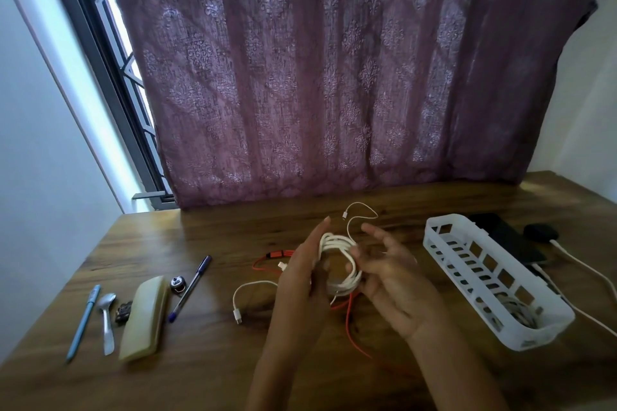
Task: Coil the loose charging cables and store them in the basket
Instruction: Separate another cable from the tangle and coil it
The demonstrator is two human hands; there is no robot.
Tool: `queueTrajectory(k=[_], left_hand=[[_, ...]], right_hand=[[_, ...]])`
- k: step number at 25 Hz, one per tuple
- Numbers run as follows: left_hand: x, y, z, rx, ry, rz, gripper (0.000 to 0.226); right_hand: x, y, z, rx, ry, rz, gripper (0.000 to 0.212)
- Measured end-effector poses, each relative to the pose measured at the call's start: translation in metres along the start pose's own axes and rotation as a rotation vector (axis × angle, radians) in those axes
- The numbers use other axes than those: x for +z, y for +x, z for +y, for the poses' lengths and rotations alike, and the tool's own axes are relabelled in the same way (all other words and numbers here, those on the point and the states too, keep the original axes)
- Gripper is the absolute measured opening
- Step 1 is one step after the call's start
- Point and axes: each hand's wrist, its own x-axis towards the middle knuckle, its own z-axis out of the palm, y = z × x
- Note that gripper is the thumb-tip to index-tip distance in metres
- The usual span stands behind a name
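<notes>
White cable (339,264) wound in several loose loops.

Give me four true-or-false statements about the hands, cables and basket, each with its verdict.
1. The left hand and right hand hold a white cable coil. True.
2. The basket is empty. False: a coiled cable lies in its near end.
3. An orange cable lies on the table. True.
4. The basket stands left of the hands. False: it stands to their right.
</notes>
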Motion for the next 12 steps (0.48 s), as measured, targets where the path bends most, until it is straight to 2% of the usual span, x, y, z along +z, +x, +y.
queueTrajectory(k=[3, 4, 6, 8, 10, 12], left_hand=[[-0.002, 0.002, 0.000, 0.046, 0.238, -0.021, 0.057], [-0.001, 0.002, 0.001, 0.059, 0.285, -0.022, 0.050], [-0.001, 0.001, 0.004, 0.090, 0.342, -0.022, 0.021], [0.000, 0.001, 0.011, 0.075, 0.257, -0.016, 0.005], [0.002, 0.001, 0.014, 0.007, 0.112, 0.033, 0.006], [0.006, 0.002, 0.012, -0.067, 0.074, 0.107, 0.009]], right_hand=[[0.002, -0.004, -0.003, -0.171, -0.372, -0.013, 0.056], [0.002, -0.006, -0.006, -0.201, -0.411, -0.037, 0.056], [0.000, -0.006, -0.012, -0.239, -0.451, -0.083, 0.054], [-0.003, -0.006, -0.014, -0.253, -0.507, -0.114, 0.051], [-0.007, -0.007, -0.013, -0.258, -0.533, -0.129, 0.046], [-0.009, -0.007, -0.008, -0.279, -0.542, -0.101, 0.039]])
